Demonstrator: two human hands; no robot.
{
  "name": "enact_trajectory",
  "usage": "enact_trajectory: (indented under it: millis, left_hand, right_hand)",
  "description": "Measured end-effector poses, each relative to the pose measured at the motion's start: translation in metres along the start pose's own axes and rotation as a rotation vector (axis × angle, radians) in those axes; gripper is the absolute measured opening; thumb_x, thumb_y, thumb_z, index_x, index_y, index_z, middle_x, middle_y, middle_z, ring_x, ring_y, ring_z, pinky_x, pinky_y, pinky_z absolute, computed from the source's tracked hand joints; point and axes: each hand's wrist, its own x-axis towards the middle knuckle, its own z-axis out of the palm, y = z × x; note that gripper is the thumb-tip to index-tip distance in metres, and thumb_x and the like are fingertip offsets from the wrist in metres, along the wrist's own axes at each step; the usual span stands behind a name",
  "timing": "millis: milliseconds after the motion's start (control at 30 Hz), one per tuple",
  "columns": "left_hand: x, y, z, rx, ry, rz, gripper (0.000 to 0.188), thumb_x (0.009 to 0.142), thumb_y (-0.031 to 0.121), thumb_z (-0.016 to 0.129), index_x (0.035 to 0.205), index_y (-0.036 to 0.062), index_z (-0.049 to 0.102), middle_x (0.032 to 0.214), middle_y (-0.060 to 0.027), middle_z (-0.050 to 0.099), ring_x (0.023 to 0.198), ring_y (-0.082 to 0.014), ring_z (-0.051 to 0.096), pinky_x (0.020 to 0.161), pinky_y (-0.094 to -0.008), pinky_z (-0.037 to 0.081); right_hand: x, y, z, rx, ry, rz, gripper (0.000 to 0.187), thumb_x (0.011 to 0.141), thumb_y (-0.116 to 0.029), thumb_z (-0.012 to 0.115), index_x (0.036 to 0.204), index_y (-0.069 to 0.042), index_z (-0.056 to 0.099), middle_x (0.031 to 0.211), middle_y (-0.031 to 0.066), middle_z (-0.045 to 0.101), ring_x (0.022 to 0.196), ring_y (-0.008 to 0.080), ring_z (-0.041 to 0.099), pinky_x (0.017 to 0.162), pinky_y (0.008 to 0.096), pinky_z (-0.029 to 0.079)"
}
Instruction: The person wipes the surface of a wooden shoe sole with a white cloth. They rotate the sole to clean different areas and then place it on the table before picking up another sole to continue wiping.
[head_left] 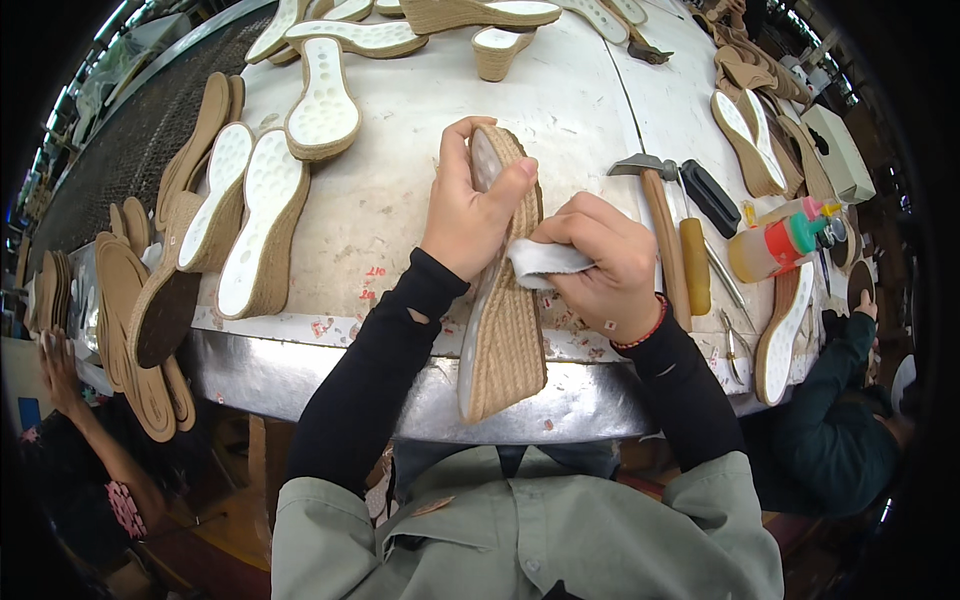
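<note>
A wedge shoe sole (505, 345) with braided, rope-like tan sides is held upright on its edge over the table's front. My left hand (468, 200) grips its upper end, thumb on the braided side and fingers round the far edge. Pinched in my right hand (605, 260) is a folded white cloth (545, 262), pressed against the braided side around mid-length. The white upper face of the sole turns to the left and shows only as a narrow strip.
Right of my hands lie a hammer (668, 235), a yellow-handled tool (693, 265), pliers (733, 350) and a glue bottle (760, 250). More wedge soles (265, 225) stand at left and along the back. Co-workers' hands (62, 375) show at both sides. A metal edge (280, 375) borders the table.
</note>
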Motion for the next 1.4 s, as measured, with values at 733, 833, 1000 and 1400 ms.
enact_trajectory:
  millis: [733, 833, 1000, 1400]
  left_hand:
    - [-0.054, 0.035, -0.031, 0.1, -0.239, -0.068, 0.049, 0.069, 0.008, 0.073, 0.113, -0.0025, 0.052, 0.102, -0.0071, 0.055, 0.091, -0.0123, 0.053, 0.079, -0.0245, 0.047]
    - [-0.068, 0.033, -0.023, 0.065, -0.207, -0.148, 0.034, 0.07, 0.003, 0.071, 0.102, -0.0036, 0.059, 0.093, -0.0064, 0.061, 0.084, -0.0103, 0.058, 0.075, -0.0232, 0.049]
    - [-0.082, 0.028, -0.013, 0.073, -0.046, -0.108, 0.018, 0.074, 0.003, 0.069, 0.09, -0.0044, 0.065, 0.085, -0.0101, 0.068, 0.08, -0.0121, 0.065, 0.073, -0.0239, 0.051]
    - [-0.081, 0.027, -0.01, 0.229, 0.007, 0.077, 0.011, 0.071, 0.002, 0.069, 0.08, -0.0043, 0.066, 0.079, -0.0116, 0.067, 0.074, -0.0154, 0.064, 0.069, -0.0259, 0.05]
  right_hand:
    - [-0.013, -0.004, -0.028, 0.329, -0.1, 0.277, 0.018, 0.07, -0.005, 0.071, 0.086, -0.001, 0.063, 0.077, 0.0056, 0.064, 0.066, 0.0111, 0.06, 0.059, 0.0235, 0.046]
    - [-0.016, -0.006, -0.02, 0.21, -0.135, 0.121, 0.024, 0.064, -0.004, 0.074, 0.084, -0.002, 0.063, 0.072, 0.0078, 0.061, 0.061, 0.0175, 0.06, 0.055, 0.0255, 0.046]
    - [-0.018, -0.01, -0.013, 0.114, -0.128, 0.068, 0.026, 0.06, -0.007, 0.078, 0.08, -0.003, 0.061, 0.067, 0.0085, 0.057, 0.057, 0.0222, 0.058, 0.05, 0.0285, 0.044]
    - [-0.01, -0.019, -0.004, 0.088, -0.129, 0.057, 0.025, 0.061, -0.003, 0.076, 0.079, -0.003, 0.059, 0.068, 0.0086, 0.057, 0.057, 0.0226, 0.058, 0.05, 0.0289, 0.045]
